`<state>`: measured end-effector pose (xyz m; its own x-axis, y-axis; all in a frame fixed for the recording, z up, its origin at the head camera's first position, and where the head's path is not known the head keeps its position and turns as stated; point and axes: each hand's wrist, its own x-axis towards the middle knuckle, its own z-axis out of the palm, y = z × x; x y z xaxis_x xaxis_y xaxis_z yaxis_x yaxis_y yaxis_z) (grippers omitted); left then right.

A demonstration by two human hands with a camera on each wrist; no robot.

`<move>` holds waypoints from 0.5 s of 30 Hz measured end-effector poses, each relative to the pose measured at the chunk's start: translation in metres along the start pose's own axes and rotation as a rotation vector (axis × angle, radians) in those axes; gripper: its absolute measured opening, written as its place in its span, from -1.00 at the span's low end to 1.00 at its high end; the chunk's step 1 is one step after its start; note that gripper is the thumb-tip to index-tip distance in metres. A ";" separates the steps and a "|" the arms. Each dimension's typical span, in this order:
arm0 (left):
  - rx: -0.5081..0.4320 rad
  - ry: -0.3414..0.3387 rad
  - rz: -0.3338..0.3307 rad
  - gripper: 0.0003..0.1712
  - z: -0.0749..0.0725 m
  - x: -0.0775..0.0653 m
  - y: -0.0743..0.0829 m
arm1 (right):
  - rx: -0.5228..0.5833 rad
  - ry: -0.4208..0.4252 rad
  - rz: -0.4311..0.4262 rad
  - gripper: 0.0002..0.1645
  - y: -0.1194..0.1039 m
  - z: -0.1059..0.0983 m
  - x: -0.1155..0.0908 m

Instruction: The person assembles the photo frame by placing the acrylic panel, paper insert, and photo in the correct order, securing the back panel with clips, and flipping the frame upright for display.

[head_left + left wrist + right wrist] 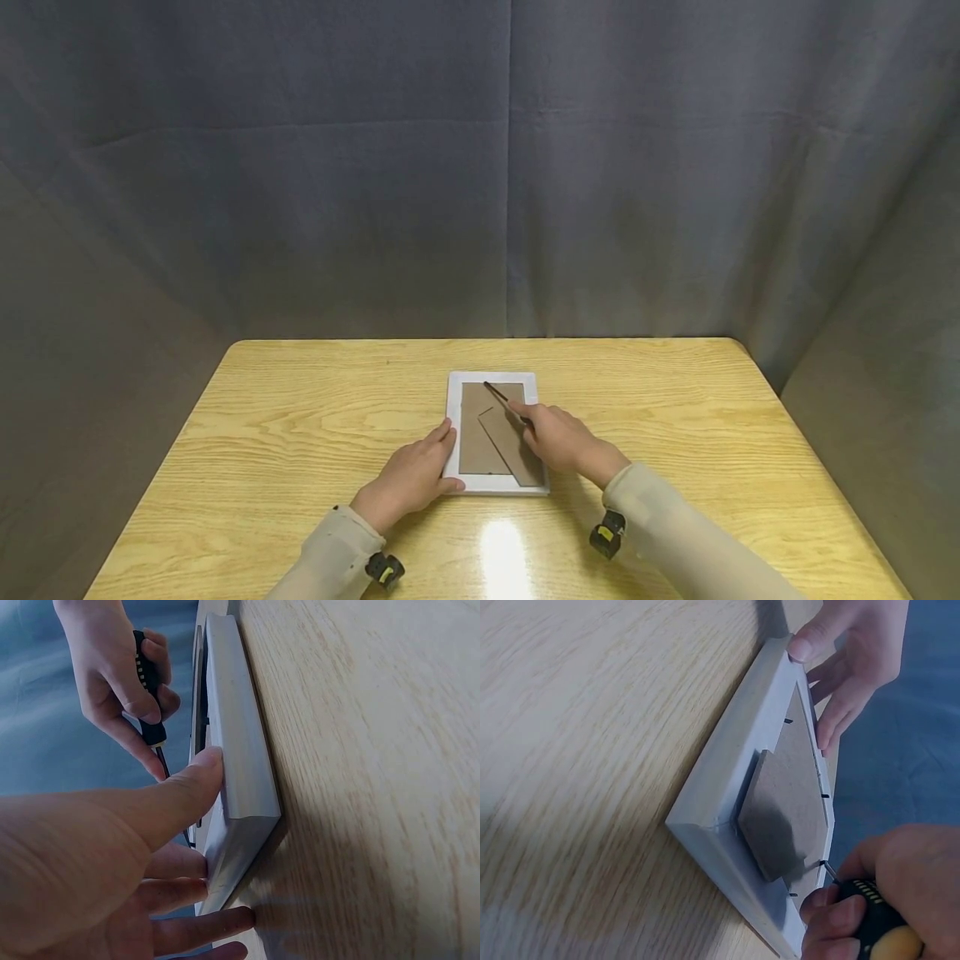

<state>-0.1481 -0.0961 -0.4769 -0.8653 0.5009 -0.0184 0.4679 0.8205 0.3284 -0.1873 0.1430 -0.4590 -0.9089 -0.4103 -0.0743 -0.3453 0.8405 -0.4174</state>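
A white picture frame point(454, 404) lies face down on the table, its brown backing board point(476, 450) and slanted easel stand point(517, 446) facing up. My left hand point(412, 475) rests at the near left corner, thumb on the border and fairly straight fingers against the outer side. In my right hand point(558, 437) is a screwdriver point(153, 733) with a black and yellow handle, fingers wrapped round it. Its thin shaft point(497, 392) points toward the board's far edge. In the right wrist view the tip meets a small black tab there; another black tab point(825, 796) shows farther along.
The wood-grain table point(300, 417) extends around the frame on all sides. Grey curtains point(337, 208) hang behind and beside it. A small black device point(385, 570) is worn at the left wrist, and a similar device point(607, 533) at the right.
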 end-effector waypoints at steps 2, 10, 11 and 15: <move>0.000 -0.002 -0.001 -0.05 -0.001 0.000 0.000 | -0.006 -0.001 -0.006 -0.42 0.000 0.000 0.000; 0.011 0.003 0.010 -0.05 -0.001 0.000 0.000 | -0.029 -0.006 -0.002 -0.40 0.001 0.004 0.002; 0.011 0.003 0.012 -0.05 -0.001 0.000 -0.001 | -0.033 -0.006 -0.001 -0.40 0.001 0.004 0.002; 0.011 -0.004 0.010 -0.05 0.001 0.000 -0.001 | -0.035 -0.018 -0.001 -0.38 0.001 0.006 0.001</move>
<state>-0.1488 -0.0965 -0.4779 -0.8598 0.5103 -0.0188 0.4787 0.8183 0.3182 -0.1870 0.1417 -0.4646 -0.9044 -0.4169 -0.0904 -0.3543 0.8521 -0.3852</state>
